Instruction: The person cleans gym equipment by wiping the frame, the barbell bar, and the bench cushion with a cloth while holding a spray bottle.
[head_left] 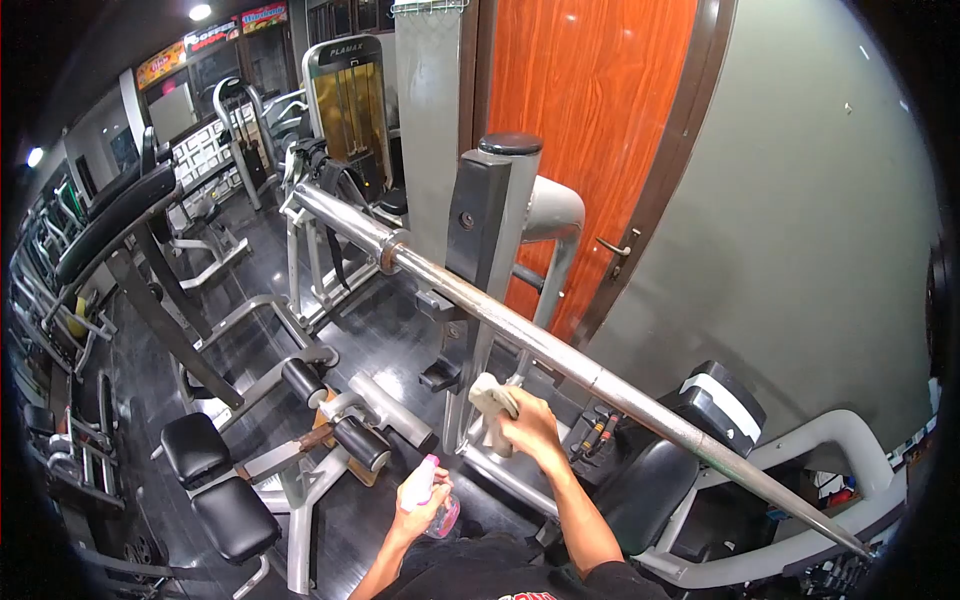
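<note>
My left hand is closed around a pink spray bottle with clear liquid-coloured sides, low in front of my body. In my right hand is a bunched whitish cloth, held against or close to the grey upright post of a bench press rack; whether it touches cannot be made out. Above both hands a long steel barbell runs diagonally across the rack, its surface worn and brownish in places. A black hook juts from the upright just left of the cloth.
A black padded bench lies to the right under the barbell. On the left stands a machine with black seat pads and foam rollers. Behind the rack are a wooden door and a grey wall. More gym machines fill the back.
</note>
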